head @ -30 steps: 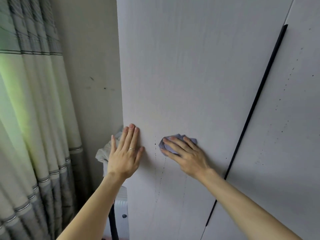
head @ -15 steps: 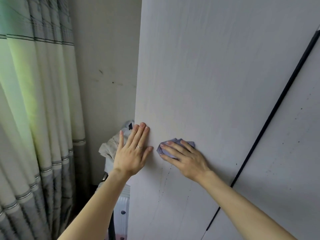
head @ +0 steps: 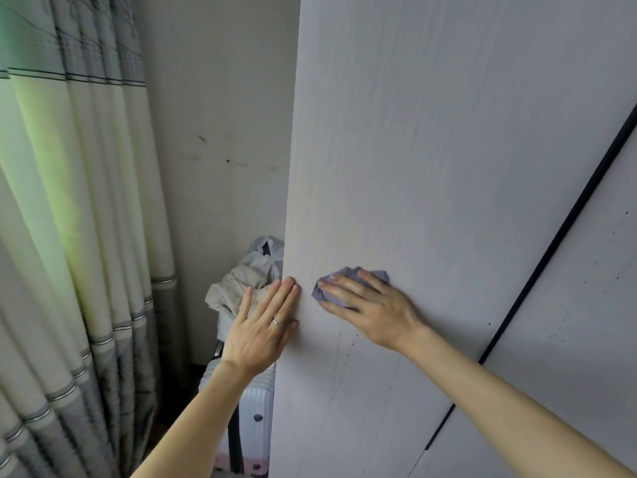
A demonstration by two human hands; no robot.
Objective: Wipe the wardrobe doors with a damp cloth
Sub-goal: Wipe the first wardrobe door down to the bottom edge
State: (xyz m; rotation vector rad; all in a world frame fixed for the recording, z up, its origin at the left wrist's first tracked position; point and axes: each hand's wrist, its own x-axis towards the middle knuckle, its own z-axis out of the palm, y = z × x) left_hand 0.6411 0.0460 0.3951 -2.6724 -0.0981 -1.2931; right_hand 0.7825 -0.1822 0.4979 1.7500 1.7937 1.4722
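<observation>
The left wardrobe door (head: 431, 167) fills most of my view, a tall pale panel whose long axis runs up and down, with a dark gap (head: 537, 270) dividing it from the right wardrobe door (head: 586, 322). To the left hang the striped curtains (head: 69, 201), and past the door's outer edge I see the marked wall (head: 220, 132). Low in that corner a white suitcase (head: 253, 408) carries a heap of beige fabric (head: 238, 288) and a plastic bag (head: 265, 253).

My right hand (head: 372, 312) lies flat on the left door, fingers spread, pressing the crumpled purple cloth (head: 344, 288) against the panel; it pins the cloth under the palm and is not closed round it. My left hand (head: 262, 326) rests open and empty just beside it, fingertips on the door's outer edge, a ring (head: 277, 321) on one finger. The two hands are near but apart.

The cloth sits low and near the left edge of the panel, so most of the door stretches above and to the right of it. Faint dark drip specks (head: 339, 374) trail down just below the cloth, so I judge a downward stroke would meet them first, and the right hand is the one placed for it.

Compared with a second ago, the cloth has slid leftward towards the door's edge, closing on my left hand, and my view has swung left, showing more wall and less of the right door.
</observation>
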